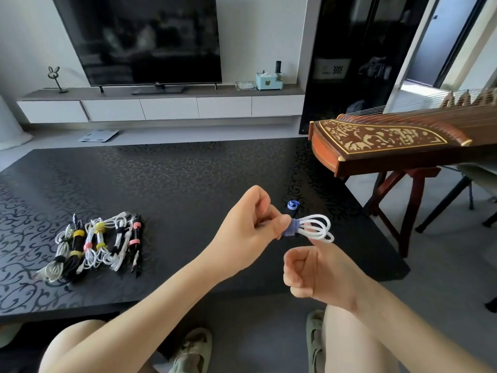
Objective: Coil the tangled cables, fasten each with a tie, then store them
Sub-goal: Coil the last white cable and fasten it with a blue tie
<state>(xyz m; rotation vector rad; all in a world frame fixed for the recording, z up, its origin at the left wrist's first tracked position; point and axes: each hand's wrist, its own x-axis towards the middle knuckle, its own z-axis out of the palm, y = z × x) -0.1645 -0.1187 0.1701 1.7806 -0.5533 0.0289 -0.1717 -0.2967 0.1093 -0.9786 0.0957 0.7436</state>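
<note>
Coiled white cable point(316, 227) — left hand point(250, 224) pinches its blue strap tie point(291, 228); loops jut rightward, touching curled, empty right hand point(320, 270), near black patterned desk point(161, 184)'s right edge.

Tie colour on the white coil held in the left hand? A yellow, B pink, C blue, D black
C: the white cable coil pinched by the left hand has a blue tie wrapped round its middle.

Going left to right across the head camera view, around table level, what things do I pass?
In order: row of tied cable bundles → left hand → white coiled cable with blue tie → brown carved wooden zither.
</note>
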